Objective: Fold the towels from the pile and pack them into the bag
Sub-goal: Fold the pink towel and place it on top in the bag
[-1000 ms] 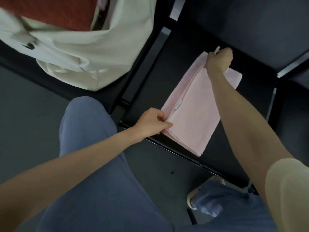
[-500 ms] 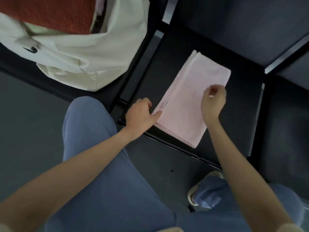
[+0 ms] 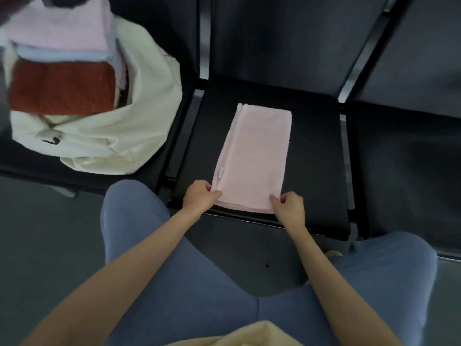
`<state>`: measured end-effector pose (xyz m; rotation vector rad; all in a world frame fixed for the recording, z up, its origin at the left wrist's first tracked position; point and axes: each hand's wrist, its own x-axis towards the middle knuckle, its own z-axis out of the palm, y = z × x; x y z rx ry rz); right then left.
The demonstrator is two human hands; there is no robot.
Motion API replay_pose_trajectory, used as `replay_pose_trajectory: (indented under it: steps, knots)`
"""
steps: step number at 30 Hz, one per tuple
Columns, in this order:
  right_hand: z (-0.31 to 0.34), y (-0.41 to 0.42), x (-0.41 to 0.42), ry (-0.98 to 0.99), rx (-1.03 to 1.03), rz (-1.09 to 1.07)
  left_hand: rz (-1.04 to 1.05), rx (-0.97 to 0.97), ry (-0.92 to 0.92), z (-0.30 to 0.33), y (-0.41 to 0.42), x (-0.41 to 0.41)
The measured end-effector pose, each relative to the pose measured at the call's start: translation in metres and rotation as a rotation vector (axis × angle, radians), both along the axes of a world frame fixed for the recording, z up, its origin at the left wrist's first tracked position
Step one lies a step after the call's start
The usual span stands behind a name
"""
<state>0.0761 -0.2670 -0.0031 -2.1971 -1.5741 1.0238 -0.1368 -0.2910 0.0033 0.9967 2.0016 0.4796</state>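
A pink towel (image 3: 257, 156), folded into a long strip, lies flat on a black seat (image 3: 316, 171). My left hand (image 3: 199, 197) pinches its near left corner. At the near right corner, my right hand (image 3: 289, 204) grips the edge with thumb on top. On the seat to the left stands a cream bag (image 3: 129, 136), open at the top, holding folded towels: a red one (image 3: 62, 88), a light blue one (image 3: 62, 54) and a pink one (image 3: 59, 31) stacked behind it.
The seats belong to a row of black chairs with backrests (image 3: 287, 38) behind. Another black seat (image 3: 409, 176) is at the right. My knees in blue trousers (image 3: 199, 283) fill the foreground over a dark floor (image 3: 45, 233).
My right hand left the towel's far end and came down to the near right corner. My left hand stayed at the near left corner. The view swung, showing more of the bag's contents.
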Motion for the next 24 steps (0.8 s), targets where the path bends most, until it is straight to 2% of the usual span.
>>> replay_pose_trajectory:
  steps: [5, 11, 15, 17, 20, 24]
  knots:
    - [0.029, -0.019, 0.015, 0.398, -0.06, -0.147, 0.102, -0.008, -0.219, 0.023, -0.021, 0.007]
    - [0.042, -0.041, 0.041, 0.751, -0.129, -0.216, 0.232, 0.066, -0.489, 0.052, -0.041, 0.013]
    - [0.043, -0.03, 0.044, 1.026, -0.216, -0.378, 0.358, -0.043, -0.811, 0.059, -0.028, 0.013]
    - [0.045, -0.019, 0.041, 1.102, -0.217, -0.457, 0.488, -0.075, -0.971, 0.059, -0.015, 0.012]
    - [0.047, -0.003, 0.03, 1.111, -0.177, -0.507, 0.692, -0.077, -1.132, 0.056, 0.007, 0.015]
    - [0.046, 0.019, 0.011, 1.066, -0.128, -0.627, 0.75, -0.031, -1.129, 0.047, 0.03, 0.022]
